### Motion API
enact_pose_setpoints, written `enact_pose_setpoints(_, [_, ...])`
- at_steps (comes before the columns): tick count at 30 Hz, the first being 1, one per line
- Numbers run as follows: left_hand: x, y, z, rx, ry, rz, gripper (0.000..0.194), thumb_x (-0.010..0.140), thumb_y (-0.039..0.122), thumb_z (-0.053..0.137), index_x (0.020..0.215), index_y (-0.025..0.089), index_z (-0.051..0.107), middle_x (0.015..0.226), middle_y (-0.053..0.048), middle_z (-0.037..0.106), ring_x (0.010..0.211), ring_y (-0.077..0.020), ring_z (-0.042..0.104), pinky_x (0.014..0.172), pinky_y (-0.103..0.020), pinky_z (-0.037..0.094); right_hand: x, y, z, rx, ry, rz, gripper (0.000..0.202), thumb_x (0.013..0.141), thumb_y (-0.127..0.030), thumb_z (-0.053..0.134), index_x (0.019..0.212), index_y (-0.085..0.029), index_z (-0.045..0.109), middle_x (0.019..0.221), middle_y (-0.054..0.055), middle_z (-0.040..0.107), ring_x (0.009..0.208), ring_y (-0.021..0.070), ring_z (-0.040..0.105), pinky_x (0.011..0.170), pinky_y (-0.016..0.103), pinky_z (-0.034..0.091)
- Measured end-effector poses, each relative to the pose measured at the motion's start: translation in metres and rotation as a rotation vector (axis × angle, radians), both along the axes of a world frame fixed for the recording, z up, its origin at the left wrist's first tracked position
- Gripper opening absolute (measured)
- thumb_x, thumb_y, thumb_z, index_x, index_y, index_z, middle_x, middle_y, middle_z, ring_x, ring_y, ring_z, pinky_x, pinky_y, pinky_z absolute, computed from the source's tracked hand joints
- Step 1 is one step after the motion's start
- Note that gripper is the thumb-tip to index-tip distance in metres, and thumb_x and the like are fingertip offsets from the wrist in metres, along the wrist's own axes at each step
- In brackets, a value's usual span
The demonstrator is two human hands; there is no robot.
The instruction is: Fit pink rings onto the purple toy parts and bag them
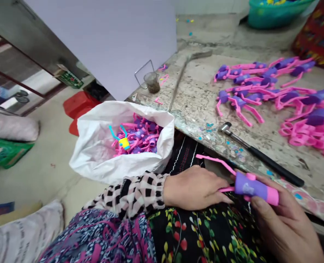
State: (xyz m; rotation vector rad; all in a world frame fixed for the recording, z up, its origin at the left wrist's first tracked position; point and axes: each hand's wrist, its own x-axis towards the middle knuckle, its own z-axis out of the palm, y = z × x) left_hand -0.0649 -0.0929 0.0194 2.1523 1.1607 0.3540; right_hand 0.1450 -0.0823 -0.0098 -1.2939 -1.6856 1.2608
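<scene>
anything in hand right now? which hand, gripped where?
Right hand holds a purple-and-pink toy by its pink rear end, thumb on top. Left hand rests on the lap, fingers touching the toy's thin pink prongs, not clearly gripping.

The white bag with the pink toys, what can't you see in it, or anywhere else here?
Head view only:
- White bag: its folded rim hides most toys inside.
- Teal basin: cut off by the top edge.
- Pink-and-purple toy: the right hand covers its underside.
- Small cup: contents too small to tell.
</scene>
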Motion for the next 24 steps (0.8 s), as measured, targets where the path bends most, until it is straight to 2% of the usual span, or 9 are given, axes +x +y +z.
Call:
enact_pose_setpoints(3, [-0.026,-0.014,0.012,0.193,0.049,0.149,0.031,0.097,0.032,0.036,0.100,0.016,0.063,0.088,-0.006,0.070,0.081,-0.0190,0.062,0.073,-0.031,0.043,-0.013,0.006,0.005,0.027,0.071,0.142,0.061,0.080,-0.047,0.065,0.136,-0.035,0.045,0.136,0.006,0.057,0.113,0.0282,0.063,0.090,0.036,0.057])
enact_pose_setpoints(6, [-0.073,-0.033,0.031,0.280,0.204,0.483,0.040,0.099,0.033,0.029,0.097,0.016,0.064,0.079,-0.005,0.067,0.073,-0.0172,0.060,0.070,-0.030,0.043,-0.025,0.012,-0.004,0.018,0.075,0.292,0.065,0.083,-0.043,0.063,0.141,-0.035,0.037,0.135,0.008,0.057,0.114,0.0251,0.063,0.095,0.038,0.053])
enact_pose_setpoints(8, [-0.109,-0.047,0.043,0.271,0.513,0.746,0.042,0.098,0.038,0.031,0.100,0.015,0.066,0.079,-0.008,0.066,0.074,-0.0206,0.060,0.069,-0.033,0.043,-0.029,0.016,-0.016,-0.046,-0.006,0.355,0.053,0.087,-0.042,0.058,0.137,-0.031,0.043,0.123,0.008,0.066,0.108,0.0227,0.066,0.088,0.035,0.057])
enact_pose_setpoints(10, [-0.140,-0.062,0.052,0.229,0.890,0.904,0.046,0.092,0.051,0.041,0.112,0.016,0.064,0.091,-0.012,0.067,0.086,-0.0292,0.061,0.076,-0.041,0.043,-0.029,0.020,-0.027,-0.108,-0.091,0.399,0.044,0.087,-0.044,0.055,0.128,-0.027,0.053,0.113,0.009,0.071,0.100,0.0223,0.069,0.078,0.031,0.060])
enact_pose_setpoints(12, [-0.159,-0.072,0.053,0.129,1.087,0.988,0.050,0.090,0.055,0.040,0.114,0.018,0.064,0.096,-0.013,0.067,0.091,-0.0329,0.062,0.080,-0.045,0.042,-0.027,0.022,-0.037,-0.123,-0.153,0.433,0.039,0.086,-0.046,0.055,0.119,-0.025,0.062,0.109,0.008,0.072,0.098,0.0227,0.070,0.077,0.030,0.060])
enact_pose_setpoints(14, [-0.166,-0.076,0.044,-0.037,1.067,0.957,0.051,0.092,0.055,0.035,0.109,0.018,0.066,0.098,-0.012,0.069,0.091,-0.0315,0.063,0.080,-0.043,0.043,-0.024,0.023,-0.043,-0.104,-0.189,0.450,0.036,0.085,-0.048,0.056,0.112,-0.025,0.066,0.109,0.007,0.073,0.099,0.0228,0.070,0.082,0.031,0.059])
enact_pose_setpoints(19, [-0.156,-0.070,0.003,-0.369,0.691,0.654,0.053,0.086,0.057,0.047,0.120,0.018,0.058,0.118,-0.013,0.064,0.106,-0.0301,0.059,0.084,-0.036,0.043,-0.017,0.021,-0.047,-0.118,-0.212,0.449,0.037,0.083,-0.049,0.056,0.110,-0.026,0.068,0.108,0.005,0.074,0.098,0.0224,0.070,0.081,0.030,0.059])
enact_pose_setpoints(21, [-0.151,-0.072,-0.005,-0.470,0.652,0.594,0.042,0.086,0.051,0.049,0.107,0.017,0.064,0.105,-0.012,0.069,0.094,-0.0280,0.062,0.075,-0.033,0.043,-0.015,0.020,-0.048,-0.145,-0.214,0.440,0.039,0.082,-0.051,0.056,0.109,-0.025,0.068,0.106,0.006,0.074,0.096,0.0226,0.071,0.078,0.030,0.060])
enact_pose_setpoints(24, [-0.143,-0.082,0.002,-0.570,0.589,0.488,0.034,0.087,0.048,0.050,0.082,0.018,0.066,0.078,-0.004,0.068,0.070,-0.0185,0.060,0.061,-0.025,0.040,-0.014,0.020,-0.050,-0.184,-0.217,0.420,0.042,0.081,-0.053,0.056,0.107,-0.024,0.070,0.105,0.007,0.075,0.094,0.0237,0.072,0.075,0.030,0.061])
